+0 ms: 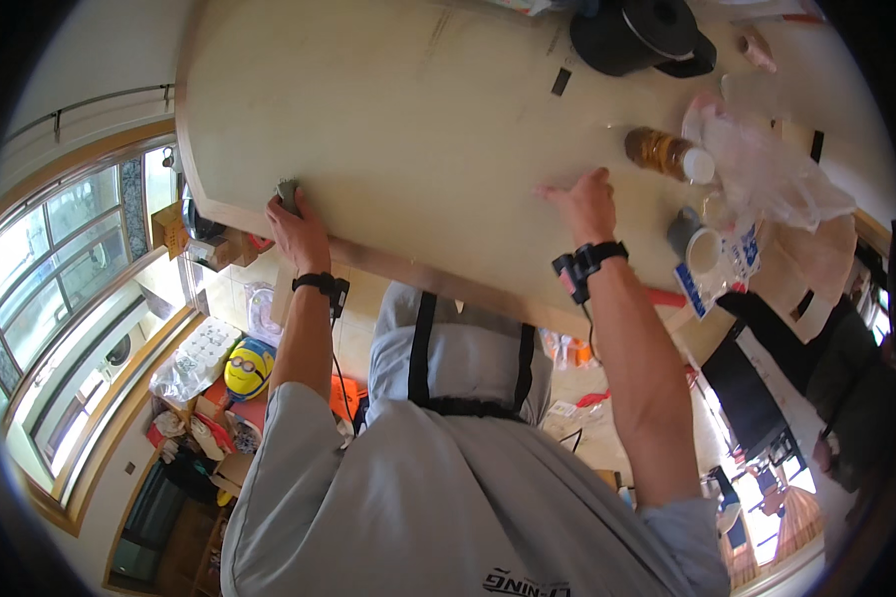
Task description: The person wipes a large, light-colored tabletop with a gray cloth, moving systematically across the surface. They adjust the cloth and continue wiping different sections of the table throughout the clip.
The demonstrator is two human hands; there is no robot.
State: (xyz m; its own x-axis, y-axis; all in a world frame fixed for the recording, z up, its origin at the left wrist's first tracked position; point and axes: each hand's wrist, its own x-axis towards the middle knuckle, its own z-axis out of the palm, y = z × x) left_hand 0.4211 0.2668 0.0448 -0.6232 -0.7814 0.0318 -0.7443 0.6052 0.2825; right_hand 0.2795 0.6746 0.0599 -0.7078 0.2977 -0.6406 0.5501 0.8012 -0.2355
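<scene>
My left hand (299, 235) is closed around a small grey-green object (287, 195) near the left front edge of the table (418, 134). The fingers partly cover this object, so its exact kind cannot be told. Over the table's right part is my right hand (591, 209), slightly blurred, with thumb and fingers apart and nothing seen in it. To its right lies a bottle of amber liquid (655, 153) with a white cap. A grey mug (683, 230) and a pale cup (703, 250) are also near that hand.
A black kettle (627, 37) stands at the table's far right. A clear plastic bag (769, 164) and a blue-and-white packet (717, 269) lie along the right side. Wrapped paper rolls (207, 347) and a yellow character-shaped item (249, 369) are below left. A person in dark clothing (859, 380) is at right.
</scene>
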